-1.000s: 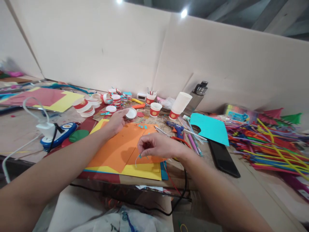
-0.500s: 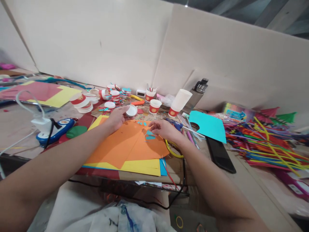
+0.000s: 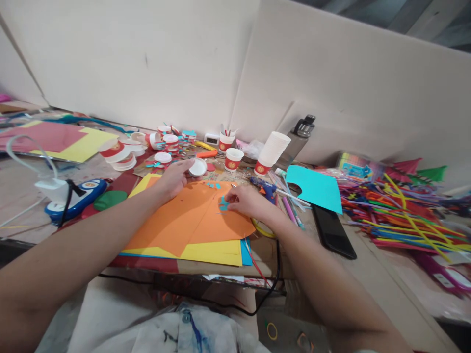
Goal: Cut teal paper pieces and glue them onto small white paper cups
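Observation:
My left hand (image 3: 175, 179) pinches a cut-down paper cup (image 3: 197, 167), short and round, its white inside facing up, just above the far edge of the orange paper (image 3: 169, 215). My right hand (image 3: 245, 200) is over the right part of that paper, its fingers curled together on a small turquoise paper piece (image 3: 222, 204). The hand partly hides this piece. More tiny turquoise scraps (image 3: 213, 185) lie between my two hands. Yellow sheets (image 3: 217, 252) stick out from under the orange paper.
Behind my hands stand a red-and-white paper cup (image 3: 233, 161), a cup stack (image 3: 272, 152) and a bottle (image 3: 296, 142). A blue glue gun (image 3: 265, 188), turquoise sheet (image 3: 318, 189) and black phone (image 3: 333, 230) are at right, beyond them pipe cleaners (image 3: 401, 220). At left sits a blue power strip (image 3: 75, 201).
My right hand has lowered slightly onto the turquoise pieces, and its fingers have closed in on one. My left hand still holds the cut-down cup. The view has shifted a little.

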Demonstrator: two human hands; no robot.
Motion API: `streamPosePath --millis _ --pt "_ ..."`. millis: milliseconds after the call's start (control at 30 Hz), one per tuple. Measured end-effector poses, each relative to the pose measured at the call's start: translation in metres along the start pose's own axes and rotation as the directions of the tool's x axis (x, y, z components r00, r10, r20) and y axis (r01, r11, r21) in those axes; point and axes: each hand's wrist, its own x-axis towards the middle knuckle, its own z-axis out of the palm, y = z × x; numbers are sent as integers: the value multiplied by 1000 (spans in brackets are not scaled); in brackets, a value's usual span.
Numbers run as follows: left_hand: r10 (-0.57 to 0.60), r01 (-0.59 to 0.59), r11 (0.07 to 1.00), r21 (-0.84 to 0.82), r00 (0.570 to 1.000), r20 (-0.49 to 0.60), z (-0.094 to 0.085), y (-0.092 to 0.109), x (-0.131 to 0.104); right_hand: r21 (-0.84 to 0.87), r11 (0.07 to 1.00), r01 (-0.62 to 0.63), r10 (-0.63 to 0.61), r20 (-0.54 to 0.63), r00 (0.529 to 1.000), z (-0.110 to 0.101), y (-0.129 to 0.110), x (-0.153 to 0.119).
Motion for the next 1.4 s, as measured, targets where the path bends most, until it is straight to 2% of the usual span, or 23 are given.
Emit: streamPosePath --millis 200,433,600,800,933,1033,1133,1167,1200,1267,1300,1333,1400 --pt "-2 2 1000 14 1000 24 -2 -2 1 -20 998 -55 55 5 998 11 4 8" --pt "-5 5 1000 28 1000 24 -1 -2 1 70 994 -87 90 -54 994 1 4 3" --pt "-14 13 999 34 999 29 -1 -3 2 255 957 -139 170 -101 980 -3 5 3" --pt "-15 14 999 43 999 37 -1 -2 1 544 819 -186 225 -7 974 -3 4 3" --pt "-20 19 999 34 999 34 -1 -3 1 609 776 -165 226 -24 974 -1 1 3" --pt "-15 13 1000 26 999 43 -1 -4 2 679 729 -87 168 -54 984 1 -11 1" --pt "9 -10 1000 26 998 55 -1 -4 2 763 645 48 -51 -19 999 0 -26 -1" --pt "16 -17 1000 26 998 56 -1 -4 3 748 658 90 -99 -33 995 0 -29 -1" --pt "19 -20 999 26 998 56 -1 -4 3 690 713 123 -106 -68 992 -1 -29 -2" --pt "18 -19 999 28 999 45 -2 -4 3 434 891 129 -48 -193 980 0 -26 -2" --pt "13 -14 999 30 999 39 -3 -4 4 271 959 85 -19 -237 971 1 -22 -1" --pt "9 -10 999 32 999 34 -3 -3 4 125 992 34 -3 -238 971 2 -17 0" --pt "3 -4 999 33 1000 26 -3 -3 4 -53 997 -50 41 -157 987 6 -9 2"
